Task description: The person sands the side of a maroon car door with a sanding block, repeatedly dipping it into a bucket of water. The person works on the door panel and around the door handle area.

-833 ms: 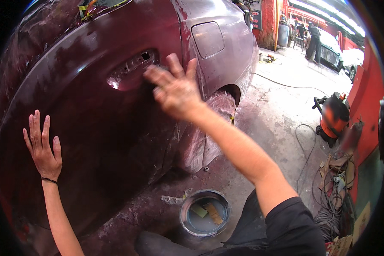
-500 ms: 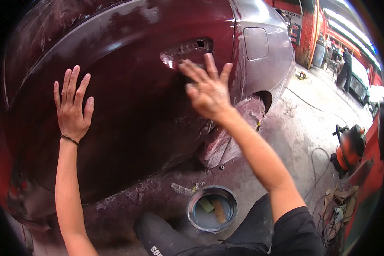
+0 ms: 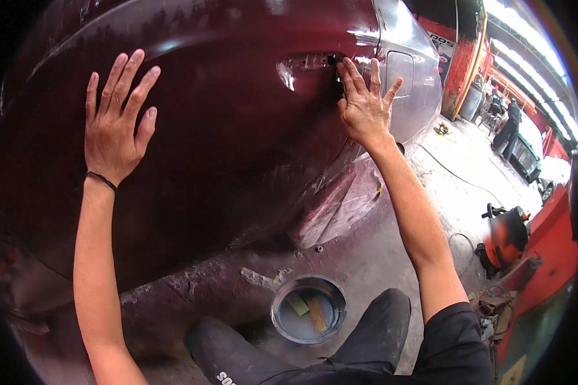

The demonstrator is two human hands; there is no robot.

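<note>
A dark maroon car door (image 3: 218, 135) fills most of the view before me, its surface dull with glossy streaks. Flat against its left part rests my left hand (image 3: 117, 125), fingers stretched and apart. My right hand (image 3: 367, 112) lies with spread fingers at the door's rear edge, fingertips beside the right end of the handle recess (image 3: 305, 62). Its palm faces the panel, so the surface under it is hidden. Just beyond is a grey rear panel (image 3: 414, 38) with a squarish fuel flap (image 3: 400, 70).
Between my knees stands a round basin (image 3: 277, 314) of cloudy water holding a green pad (image 3: 298, 304) and a brown block (image 3: 316, 314). Pinkish sheeting (image 3: 337, 205) covers the wheel. An orange-black vacuum (image 3: 504, 239) stands at right; a cable crosses the floor. Another person (image 3: 511, 128) stands far off.
My right hand has moved right along the door, from below the handle recess to its right end. The left hand stays flat on the panel. The view has shifted slightly.
</note>
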